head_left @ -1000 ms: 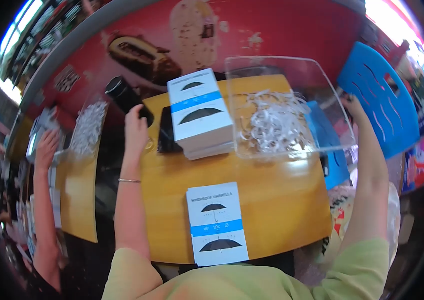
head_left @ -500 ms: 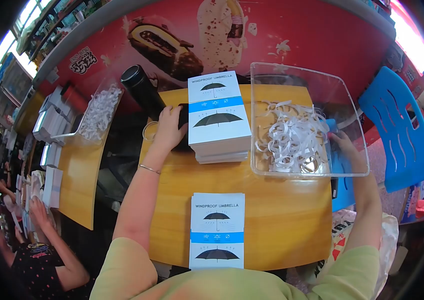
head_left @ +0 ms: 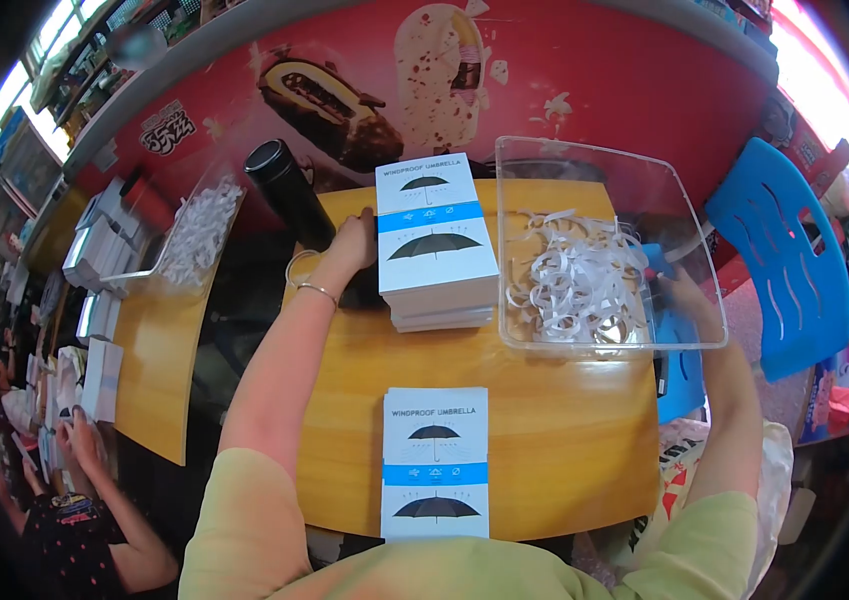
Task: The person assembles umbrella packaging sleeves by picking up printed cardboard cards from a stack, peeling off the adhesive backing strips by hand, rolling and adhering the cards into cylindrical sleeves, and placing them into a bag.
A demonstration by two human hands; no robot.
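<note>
My left hand [head_left: 352, 243] is at the left side of a tall stack of white printed sheets [head_left: 439, 265], marked "WINDPROOF UMBRELLA". Its fingers are curled by a dark object [head_left: 366, 285] that the stack partly hides; what they grip does not show. A clear plastic box [head_left: 584, 346] to the stack's right holds curled white paper strips [head_left: 584, 275]. My right hand [head_left: 684, 295] is at the box's right wall, seen through the plastic near a small blue item [head_left: 654, 258]; its fingers are unclear. A second pile of umbrella sheets [head_left: 434, 450] lies nearest my body.
A black flask [head_left: 289, 195] stands left of my hand on the wooden table [head_left: 564, 440]. A blue chair [head_left: 789, 260] and a white printed bag [head_left: 769, 480] are on the right. Left, another person [head_left: 84, 540] works by a table with a bin of paper strips [head_left: 199, 235].
My left hand has gone from spread fingers to a more curled shape beside the stack. The right hand stays at the box's right side. The whole view has shifted slightly.
</note>
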